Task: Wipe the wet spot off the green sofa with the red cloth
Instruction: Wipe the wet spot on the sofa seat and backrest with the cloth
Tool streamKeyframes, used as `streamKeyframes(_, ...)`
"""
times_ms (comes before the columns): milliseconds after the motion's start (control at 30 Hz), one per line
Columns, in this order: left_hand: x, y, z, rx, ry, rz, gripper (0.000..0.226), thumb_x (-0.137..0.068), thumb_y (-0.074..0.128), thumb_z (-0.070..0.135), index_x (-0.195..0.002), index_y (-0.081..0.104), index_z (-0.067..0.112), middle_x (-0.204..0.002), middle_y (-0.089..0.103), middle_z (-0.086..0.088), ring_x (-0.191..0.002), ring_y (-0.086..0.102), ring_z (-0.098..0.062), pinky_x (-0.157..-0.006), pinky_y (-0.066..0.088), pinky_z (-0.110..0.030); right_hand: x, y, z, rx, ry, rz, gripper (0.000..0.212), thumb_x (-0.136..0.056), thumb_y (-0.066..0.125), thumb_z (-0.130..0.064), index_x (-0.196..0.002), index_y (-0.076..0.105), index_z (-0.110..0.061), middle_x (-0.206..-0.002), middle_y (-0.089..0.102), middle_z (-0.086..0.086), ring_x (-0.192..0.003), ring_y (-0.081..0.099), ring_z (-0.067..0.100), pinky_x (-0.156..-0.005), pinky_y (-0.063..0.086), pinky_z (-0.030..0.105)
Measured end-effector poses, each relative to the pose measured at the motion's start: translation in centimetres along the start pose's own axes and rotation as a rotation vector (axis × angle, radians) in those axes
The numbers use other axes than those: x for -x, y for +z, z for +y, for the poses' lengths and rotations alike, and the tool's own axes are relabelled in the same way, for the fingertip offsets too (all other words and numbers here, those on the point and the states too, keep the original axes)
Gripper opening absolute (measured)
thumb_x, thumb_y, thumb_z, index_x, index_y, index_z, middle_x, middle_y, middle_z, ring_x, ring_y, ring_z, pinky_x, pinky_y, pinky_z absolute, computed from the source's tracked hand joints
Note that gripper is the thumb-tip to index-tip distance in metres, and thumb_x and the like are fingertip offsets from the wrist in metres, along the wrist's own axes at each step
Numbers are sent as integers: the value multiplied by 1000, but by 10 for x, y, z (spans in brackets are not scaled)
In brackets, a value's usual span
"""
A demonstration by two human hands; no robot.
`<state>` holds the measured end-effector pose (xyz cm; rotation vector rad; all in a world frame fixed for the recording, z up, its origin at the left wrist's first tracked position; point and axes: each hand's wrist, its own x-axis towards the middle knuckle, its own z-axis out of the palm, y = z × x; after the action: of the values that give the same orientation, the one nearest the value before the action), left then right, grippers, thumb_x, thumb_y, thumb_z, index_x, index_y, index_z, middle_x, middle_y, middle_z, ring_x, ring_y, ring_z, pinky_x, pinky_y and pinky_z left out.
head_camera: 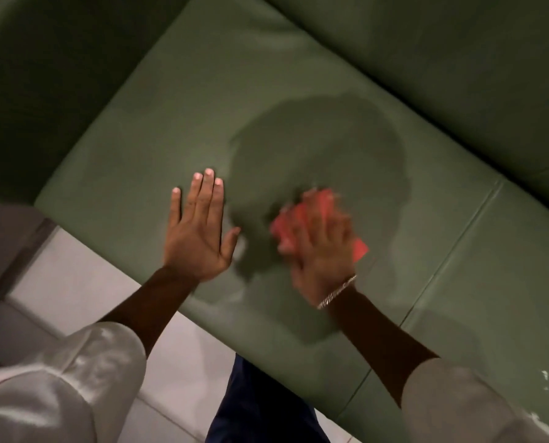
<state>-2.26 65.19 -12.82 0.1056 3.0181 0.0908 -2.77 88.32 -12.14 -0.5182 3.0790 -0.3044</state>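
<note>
Red cloth is lying pinned under the flattened right hand inside the wet spot; the left hand is bracing, open and empty. Strokes should be overlapping, working inward from the spot's edge.

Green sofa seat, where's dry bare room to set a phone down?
Dry room lies on the sofa seat beyond the flat left hand, toward the armrest, and right of the cushion seam. The middle is taken: wet spot, right hand on the red cloth.
</note>
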Motion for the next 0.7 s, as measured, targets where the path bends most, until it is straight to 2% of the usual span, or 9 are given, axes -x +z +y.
streamKeyframes(67, -1, 0, 0, 7, -2, 7, 77, -94, 26, 52, -156, 15, 8, -166, 14, -14, -155, 9, -27, -124, 13, -53, 7, -2, 15, 38, -283, -53, 54, -96, 47, -47, -147, 37, -34, -157, 41, 10, -144, 33, 41, -110, 37, 59)
streamKeyframes(100, -1, 1, 0, 11, -6, 7, 77, -94, 26, 52, -156, 14, 8, -166, 14, -13, -155, 8, -27, -124, 13, -53, -1, -4, 30, 76, -209, -29, 57, -95, 46, -47, -149, 33, -33, -158, 39, 10, -145, 31, 41, -111, 37, 58)
streamKeyframes(233, -1, 6, -2, 10, -7, 9, 77, -94, 27, 52, -156, 12, 9, -167, 12, -13, -155, 6, -26, -125, 10, -52, -66, -11, 51, -64, 663, 87, 56, -98, 35, -50, -150, 32, -31, -164, 27, 10, -148, 23, 43, -114, 31, 61)
streamKeyframes(267, -1, 5, -3, 13, -8, 9, 77, -94, 27, 51, -156, 12, 9, -167, 13, -13, -155, 6, -26, -125, 10, -52, -73, -9, 37, -51, 631, 89, 55, -98, 35, -51, -149, 35, -31, -162, 29, 11, -147, 26, 44, -113, 32, 60)
streamKeyframes(400, 0, 0, -1, 46, -12, -1, 75, -93, 29, 46, -155, 13, 7, -166, 12, -14, -155, 7, -28, -124, 10, -53, -32, 1, -1, 37, -251, -73, 51, -96, 44, -47, -145, 44, -31, -158, 40, 10, -142, 38, 43, -112, 36, 57)
streamKeyframes(467, 1, -1, -2, 70, -5, -3, 75, -93, 30, 45, -155, 14, 7, -166, 12, -15, -155, 7, -28, -124, 11, -54, -45, -4, 26, 68, -101, -81, 54, -96, 42, -47, -148, 41, -30, -160, 35, 10, -145, 33, 42, -113, 34, 58)
streamKeyframes(533, 1, -1, -3, 73, -5, -3, 75, -93, 30, 46, -155, 14, 7, -166, 12, -14, -155, 6, -28, -124, 11, -53, -79, -9, 48, 10, 435, -7, 56, -97, 36, -48, -150, 33, -32, -164, 26, 8, -149, 24, 42, -116, 28, 59)
streamKeyframes(600, 1, 0, -2, 64, -7, -2, 75, -93, 28, 46, -156, 13, 8, -166, 12, -14, -155, 6, -28, -124, 10, -53, -111, -14, 43, -52, 723, 54, 58, -96, 35, -49, -151, 30, -34, -165, 22, 8, -149, 20, 43, -116, 26, 59)
streamKeyframes(700, 0, -1, -2, 50, -4, -17, 74, -93, 30, 42, -155, 13, 6, -166, 12, -15, -155, 6, -29, -124, 11, -53, -90, -4, -5, -34, 239, -55, 59, -95, 37, -45, -151, 33, -28, -162, 28, 17, -145, 27, 50, -114, 31, 61)
